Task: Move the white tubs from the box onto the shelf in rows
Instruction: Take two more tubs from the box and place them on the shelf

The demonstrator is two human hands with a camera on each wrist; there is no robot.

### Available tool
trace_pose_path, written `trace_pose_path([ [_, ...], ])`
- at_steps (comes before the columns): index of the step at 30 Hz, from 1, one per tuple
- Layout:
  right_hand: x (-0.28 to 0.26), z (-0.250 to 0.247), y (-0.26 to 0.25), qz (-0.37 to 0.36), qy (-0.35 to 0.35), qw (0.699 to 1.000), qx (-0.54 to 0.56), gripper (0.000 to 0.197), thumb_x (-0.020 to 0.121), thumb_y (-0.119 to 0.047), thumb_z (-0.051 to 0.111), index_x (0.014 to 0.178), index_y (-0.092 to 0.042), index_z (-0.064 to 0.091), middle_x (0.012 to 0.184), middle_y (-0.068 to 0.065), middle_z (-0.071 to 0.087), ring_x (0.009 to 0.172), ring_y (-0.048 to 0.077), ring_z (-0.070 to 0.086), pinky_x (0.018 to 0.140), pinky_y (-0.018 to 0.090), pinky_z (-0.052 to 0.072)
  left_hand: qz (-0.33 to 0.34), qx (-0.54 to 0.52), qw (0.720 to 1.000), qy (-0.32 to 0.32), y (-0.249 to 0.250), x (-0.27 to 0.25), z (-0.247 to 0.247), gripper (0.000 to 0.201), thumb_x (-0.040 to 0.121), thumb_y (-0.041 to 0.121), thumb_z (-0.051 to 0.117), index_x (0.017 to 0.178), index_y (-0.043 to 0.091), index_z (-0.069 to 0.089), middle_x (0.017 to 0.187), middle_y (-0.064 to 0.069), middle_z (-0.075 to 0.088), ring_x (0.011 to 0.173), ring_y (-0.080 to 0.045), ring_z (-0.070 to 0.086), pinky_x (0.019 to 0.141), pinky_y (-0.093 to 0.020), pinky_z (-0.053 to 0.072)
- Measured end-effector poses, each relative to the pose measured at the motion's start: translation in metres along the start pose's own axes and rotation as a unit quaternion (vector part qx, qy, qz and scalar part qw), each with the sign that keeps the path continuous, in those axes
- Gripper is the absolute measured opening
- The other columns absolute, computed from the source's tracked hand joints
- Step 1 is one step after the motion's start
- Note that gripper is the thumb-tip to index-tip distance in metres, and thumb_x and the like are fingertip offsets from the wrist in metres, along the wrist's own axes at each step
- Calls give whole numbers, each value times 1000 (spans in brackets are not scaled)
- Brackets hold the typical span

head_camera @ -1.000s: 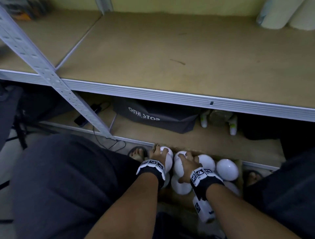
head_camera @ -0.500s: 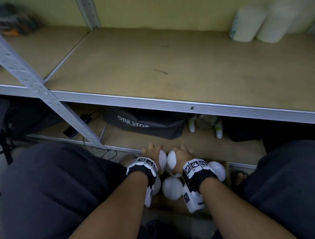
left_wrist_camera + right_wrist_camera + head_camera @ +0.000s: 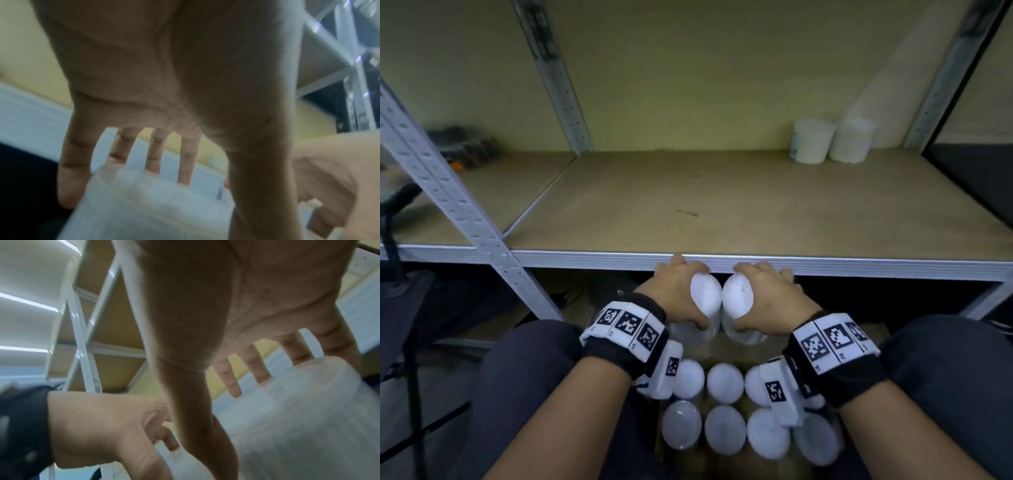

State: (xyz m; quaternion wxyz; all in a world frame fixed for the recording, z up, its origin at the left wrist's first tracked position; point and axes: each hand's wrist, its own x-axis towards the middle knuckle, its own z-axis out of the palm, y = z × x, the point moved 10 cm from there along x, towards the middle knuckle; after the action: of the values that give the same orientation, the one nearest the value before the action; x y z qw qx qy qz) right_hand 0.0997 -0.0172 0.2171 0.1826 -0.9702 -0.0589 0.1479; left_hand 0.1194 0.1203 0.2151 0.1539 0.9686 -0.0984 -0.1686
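Note:
My left hand (image 3: 677,297) grips one white tub (image 3: 705,295) from above and my right hand (image 3: 766,298) grips another white tub (image 3: 738,298). The two tubs touch side by side just below the front rail of the shelf (image 3: 756,205). In the left wrist view my fingers (image 3: 186,155) reach down over the translucent tub (image 3: 148,209). The right wrist view shows the same hold, fingers (image 3: 228,378) spread round the tub (image 3: 304,418). Several more white tubs (image 3: 724,383) stand in the box between my knees. Two white tubs (image 3: 812,140) stand at the shelf's back right.
A slanted grey metal upright (image 3: 462,219) crosses at the left, with more uprights behind. A dark object (image 3: 462,150) lies on the neighbouring shelf bay at far left. My dark-clad knees (image 3: 524,370) flank the box. The wooden shelf board is wide and mostly bare.
Both hands have lifted a tub each out of the box and raised them to the level of the shelf's front edge. The head view has tilted up toward the shelf.

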Motion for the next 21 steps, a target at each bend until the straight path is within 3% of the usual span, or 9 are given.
trace_pose_path([
  [2,-12,-29,-5,-18,38,999,11,82,60,-37,73,134,-31,37,134,-3,40,125,34,35,101,49,40,27,-13,999,39,13,-9,-28,87,50,39,82,130,37,46,126,1,43,119,-25,45,93,-38,49],
  [6,-24,-70,-8,-42,86,995,26,85,60,-39,73,136,-34,36,136,-6,44,124,28,38,102,41,41,64,-23,993,91,36,-21,-69,76,55,39,82,124,37,52,131,5,48,121,-20,46,94,-34,46],
  [9,-25,-91,-4,-44,115,991,50,78,58,-41,75,129,-33,43,128,-5,52,119,24,45,92,33,46,77,-35,990,116,46,-24,-84,69,59,37,81,122,37,54,139,10,43,126,-15,42,94,-26,40],
  [12,-25,-110,1,-45,133,988,67,64,60,-39,78,118,-29,52,125,-5,52,115,18,48,87,28,45,87,-56,987,123,53,-21,-93,61,61,38,79,117,38,57,131,11,47,121,-12,43,89,-24,38],
  [18,-17,-142,12,-51,187,979,70,57,63,-38,78,115,-28,59,125,-5,53,118,17,48,92,30,44,97,-95,973,189,66,-5,-114,50,61,41,77,108,37,61,119,9,51,115,-16,46,91,-30,43],
  [21,0,-143,19,-46,197,977,69,58,65,-36,77,119,-25,60,127,-4,52,121,18,47,93,29,42,87,-90,972,198,69,12,-112,52,62,39,76,111,34,61,120,6,50,117,-19,47,94,-31,43],
])
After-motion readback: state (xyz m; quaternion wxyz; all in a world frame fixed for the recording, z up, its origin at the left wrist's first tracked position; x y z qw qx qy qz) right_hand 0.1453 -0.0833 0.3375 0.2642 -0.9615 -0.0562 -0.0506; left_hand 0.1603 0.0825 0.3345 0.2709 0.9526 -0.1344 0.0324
